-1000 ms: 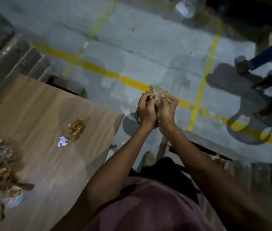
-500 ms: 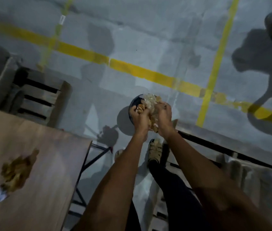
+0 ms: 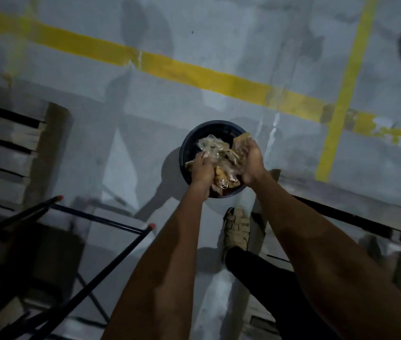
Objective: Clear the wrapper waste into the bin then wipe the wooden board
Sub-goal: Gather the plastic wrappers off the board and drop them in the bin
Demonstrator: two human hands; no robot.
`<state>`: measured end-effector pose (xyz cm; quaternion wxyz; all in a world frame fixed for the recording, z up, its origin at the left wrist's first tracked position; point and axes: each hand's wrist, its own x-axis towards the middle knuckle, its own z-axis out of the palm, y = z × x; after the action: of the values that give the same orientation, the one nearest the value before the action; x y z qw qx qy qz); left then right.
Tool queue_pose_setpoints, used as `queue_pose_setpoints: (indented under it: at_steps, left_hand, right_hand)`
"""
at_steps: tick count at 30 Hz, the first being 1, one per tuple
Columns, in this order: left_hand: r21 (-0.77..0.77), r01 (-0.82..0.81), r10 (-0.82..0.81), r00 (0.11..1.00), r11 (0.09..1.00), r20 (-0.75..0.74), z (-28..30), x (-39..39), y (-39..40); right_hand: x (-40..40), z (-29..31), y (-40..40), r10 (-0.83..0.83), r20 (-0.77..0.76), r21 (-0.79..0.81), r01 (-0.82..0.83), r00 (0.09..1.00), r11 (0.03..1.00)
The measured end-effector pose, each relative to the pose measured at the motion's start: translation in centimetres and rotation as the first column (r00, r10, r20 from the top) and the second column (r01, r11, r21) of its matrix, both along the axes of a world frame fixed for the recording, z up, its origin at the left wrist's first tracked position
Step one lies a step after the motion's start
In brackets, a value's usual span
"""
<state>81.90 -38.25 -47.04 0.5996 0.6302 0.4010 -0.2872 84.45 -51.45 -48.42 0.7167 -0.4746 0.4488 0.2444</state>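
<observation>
A round dark blue bin (image 3: 194, 139) stands on the grey floor just ahead of my foot. Both hands are over its mouth with a crumpled bundle of clear and tan wrappers (image 3: 221, 158) between them. My left hand (image 3: 202, 171) grips the bundle's left side, its fingers curled into the plastic. My right hand (image 3: 252, 163) grips the right side and a tan piece at the top. The wooden board is out of view.
Black folding table legs with red tips (image 3: 101, 222) cross the lower left. A wooden pallet (image 3: 10, 148) lies at the left and another pallet (image 3: 341, 217) at the right. Yellow floor lines (image 3: 194, 72) run behind the bin. My sandalled foot (image 3: 236, 229) stands beside it.
My view has swung down and right, so the wooden board has left the frame. Both hands carried the wrapper bundle from chest height down over the bin's mouth.
</observation>
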Motion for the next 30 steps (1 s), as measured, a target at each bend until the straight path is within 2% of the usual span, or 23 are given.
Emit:
queue_pose_setpoints:
  at_steps: [5, 9, 11, 13, 15, 17, 20, 24, 27, 30]
  left_hand:
    - [0.115, 0.143, -0.15, 0.988, 0.983, 0.049, -0.8, 0.6, 0.8]
    - [0.15, 0.146, -0.151, 0.988, 0.978, 0.024, 0.1, 0.2, 1.1]
    - [0.122, 0.117, -0.118, 0.993, 0.986, 0.001, 0.9, -0.1, 1.2]
    - [0.125, 0.099, -0.102, 0.995, 0.987, 0.017, 1.7, -0.3, 1.3]
    - [0.123, 0.084, -0.088, 0.996, 0.989, 0.027, 3.0, -0.5, 1.4]
    - [0.118, 0.1, -0.105, 0.994, 0.988, 0.035, 4.1, -0.8, 1.5]
    - [0.103, 0.191, -0.202, 0.974, 0.976, 0.107, 5.3, -0.9, 1.3]
    - [0.125, 0.372, -0.392, 0.891, 0.92, 0.231, 6.6, -0.5, 0.6]
    - [0.24, 0.443, -0.494, 0.838, 0.864, 0.231, 6.8, -0.4, 0.3]
    - [0.244, 0.44, -0.485, 0.858, 0.864, 0.171, 7.6, -0.5, 0.2]
  right_hand:
    - [1.5, -0.5, 0.2, 0.073, 0.013, -0.043, -0.072, 0.997, 0.996]
    - [0.8, -7.8, -1.2, 0.128, -0.032, -0.223, -0.132, 0.991, 0.966]
    - [0.7, -4.6, -0.3, 0.1, -0.039, -0.232, -0.107, 0.994, 0.967]
    - [0.7, 1.9, 1.4, 0.004, -0.023, -0.139, -0.007, 1.0, 0.99]
    - [0.6, 4.1, 1.8, -0.054, 0.048, -0.083, 0.058, 0.997, 0.995]
    - [0.6, 5.5, 1.9, -0.104, 0.094, -0.062, 0.11, 0.99, 0.992]
    - [0.2, 6.2, 1.9, -0.179, 0.051, -0.05, 0.182, 0.982, 0.982]
    - [0.4, 7.2, 2.2, -0.238, 0.043, 0.014, 0.238, 0.97, 0.971]
    - [0.2, 7.5, 2.2, -0.233, -0.003, -0.032, 0.232, 0.973, 0.972]
    - [-0.2, 8.4, 2.1, -0.276, 0.01, -0.051, 0.277, 0.961, 0.96]
